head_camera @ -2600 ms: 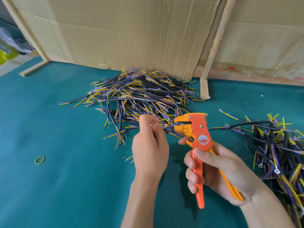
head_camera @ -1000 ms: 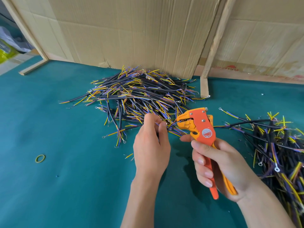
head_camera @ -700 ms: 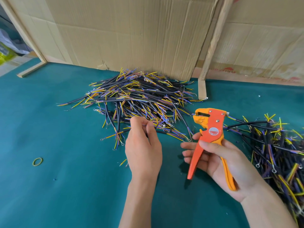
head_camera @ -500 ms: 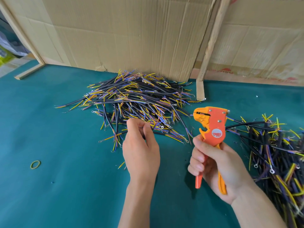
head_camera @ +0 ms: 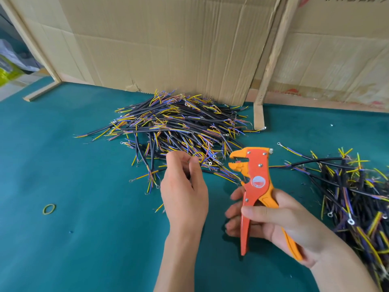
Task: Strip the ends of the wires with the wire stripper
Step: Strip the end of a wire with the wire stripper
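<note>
The left hand hovers at the near edge of the big heap of short black-sheathed wires with yellow, blue and purple cores, thumb and forefinger drawn together as if pinching one thin core. The fingers hide the contact, so I cannot tell whether a wire is actually caught. That heap lies on the teal felt-covered table against a leaning sheet of brown cardboard, which probably keeps it from spreading backwards.

The right hand is wrapped around the orange-and-yellow pistol-grip wire stripper, thumb across the red handle and fingers behind it. The handles stand spread and the beak gapes, pointing left towards the other hand, so a wire end can be fed straight in.

A second, darker pile of the same wires sits at the right edge, near the tool hand, likely the sorted-off side. A small yellow-green rubber band lies alone at the left.
</note>
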{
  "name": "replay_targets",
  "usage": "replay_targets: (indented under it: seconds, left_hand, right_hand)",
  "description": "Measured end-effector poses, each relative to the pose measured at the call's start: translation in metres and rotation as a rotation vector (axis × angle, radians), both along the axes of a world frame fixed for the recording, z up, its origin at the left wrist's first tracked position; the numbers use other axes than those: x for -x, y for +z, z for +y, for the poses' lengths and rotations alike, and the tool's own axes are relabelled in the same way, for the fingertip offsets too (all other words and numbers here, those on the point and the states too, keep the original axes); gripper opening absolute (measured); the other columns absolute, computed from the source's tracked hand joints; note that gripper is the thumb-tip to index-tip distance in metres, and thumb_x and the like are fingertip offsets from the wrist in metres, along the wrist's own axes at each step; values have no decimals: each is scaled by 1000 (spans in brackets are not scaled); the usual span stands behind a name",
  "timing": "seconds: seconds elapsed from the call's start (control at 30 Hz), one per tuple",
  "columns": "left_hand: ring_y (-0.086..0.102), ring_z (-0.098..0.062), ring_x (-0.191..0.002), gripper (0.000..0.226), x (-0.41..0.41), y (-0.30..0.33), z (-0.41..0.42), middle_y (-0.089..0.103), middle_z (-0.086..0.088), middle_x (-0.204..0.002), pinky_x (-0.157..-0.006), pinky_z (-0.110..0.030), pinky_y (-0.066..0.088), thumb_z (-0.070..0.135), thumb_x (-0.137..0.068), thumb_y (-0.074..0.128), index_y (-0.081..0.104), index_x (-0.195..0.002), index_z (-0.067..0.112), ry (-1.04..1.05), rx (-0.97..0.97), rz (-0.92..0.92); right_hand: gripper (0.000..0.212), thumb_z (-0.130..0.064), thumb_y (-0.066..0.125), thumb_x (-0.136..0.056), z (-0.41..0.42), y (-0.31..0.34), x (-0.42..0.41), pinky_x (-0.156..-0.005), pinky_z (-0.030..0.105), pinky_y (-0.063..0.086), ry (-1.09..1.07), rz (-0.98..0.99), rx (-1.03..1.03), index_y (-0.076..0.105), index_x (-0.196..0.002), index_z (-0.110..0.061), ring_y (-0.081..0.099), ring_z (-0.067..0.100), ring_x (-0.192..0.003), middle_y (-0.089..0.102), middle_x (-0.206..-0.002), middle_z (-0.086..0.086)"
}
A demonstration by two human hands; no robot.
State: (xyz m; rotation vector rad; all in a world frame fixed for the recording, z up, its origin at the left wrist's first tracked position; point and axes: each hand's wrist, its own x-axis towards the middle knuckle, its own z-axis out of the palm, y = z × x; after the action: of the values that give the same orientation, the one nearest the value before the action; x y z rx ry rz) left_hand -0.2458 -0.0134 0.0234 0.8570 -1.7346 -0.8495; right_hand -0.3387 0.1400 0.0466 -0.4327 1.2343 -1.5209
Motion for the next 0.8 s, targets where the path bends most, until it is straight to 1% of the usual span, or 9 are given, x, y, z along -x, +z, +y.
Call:
replay_targets:
  seconds: [0.07, 0.13, 0.2, 0.37, 0.47, 0.53, 0.67, 0.8]
  left_hand:
    - [47, -12, -52, 22, 0, 0, 0, 54, 9, -62, -51, -23, 33, 27, -101, 56, 40, -88, 34, -27, 10, 21]
    - [48, -11, -53, 19, -1, 1, 1, 54, 10, -62, -51, -18, 33, 31, -99, 55, 41, -87, 33, -46, 21, 50]
    - [49, -11, -54, 18, 0, 1, 3, 54, 10, -63, -51, -15, 32, 30, -98, 56, 42, -87, 33, -61, 26, 77]
    - [52, -9, -56, 18, 0, -1, 5, 56, 10, -64, -53, -14, 35, 26, -97, 58, 45, -87, 32, -104, 42, 91]
    - [55, -9, -58, 17, 0, -2, 4, 60, 9, -69, -54, -13, 35, 25, -96, 59, 46, -86, 32, -99, 48, 85]
    - [56, -8, -59, 17, 0, -2, 4, 60, 9, -68, -55, -14, 36, 26, -95, 60, 48, -86, 33, -93, 58, 73]
    - [57, -11, -64, 15, 1, -3, 5, 59, 11, -66, -58, -28, 46, 27, -94, 60, 48, -86, 32, -104, 81, 58]
    - [59, -12, -66, 15, 1, -5, 4, 60, 10, -68, -61, -31, 48, 27, -94, 61, 49, -86, 30, -106, 111, 55]
  right_hand:
    - [55, -10, 87, -67, -2, -1, -2, -78, 55, 58, 14, -9, -36, 64, -114, 5, 68, 52, -87, 65, -105, 40]
    - [51, -7, 84, -68, -3, -1, -2, -76, 55, 58, -2, -33, -47, 64, -113, 7, 68, 52, -85, 65, -102, 40]
    - [48, -7, 83, -68, -3, 1, -2, -75, 55, 58, 17, -52, -43, 65, -111, 6, 68, 52, -84, 64, -99, 40]
    - [37, -8, 82, -72, -1, 3, -5, -75, 54, 57, 108, -89, 40, 69, -107, -1, 66, 46, -81, 64, -98, 36]
    - [40, -10, 89, -70, 0, 5, -4, -71, 51, 57, 109, -104, 92, 70, -104, -5, 64, 42, -76, 63, -93, 33]
    - [42, -11, 91, -68, 1, 6, -2, -69, 50, 57, 102, -112, 105, 70, -103, -5, 63, 40, -74, 61, -89, 29]
    - [34, -8, 85, -71, 2, 5, -3, -66, 48, 56, 95, -96, 82, 69, -101, -4, 60, 39, -70, 59, -84, 25]
    - [32, -10, 85, -71, 2, 6, -2, -63, 47, 55, 80, -75, 88, 69, -98, -6, 60, 36, -67, 57, -80, 23]
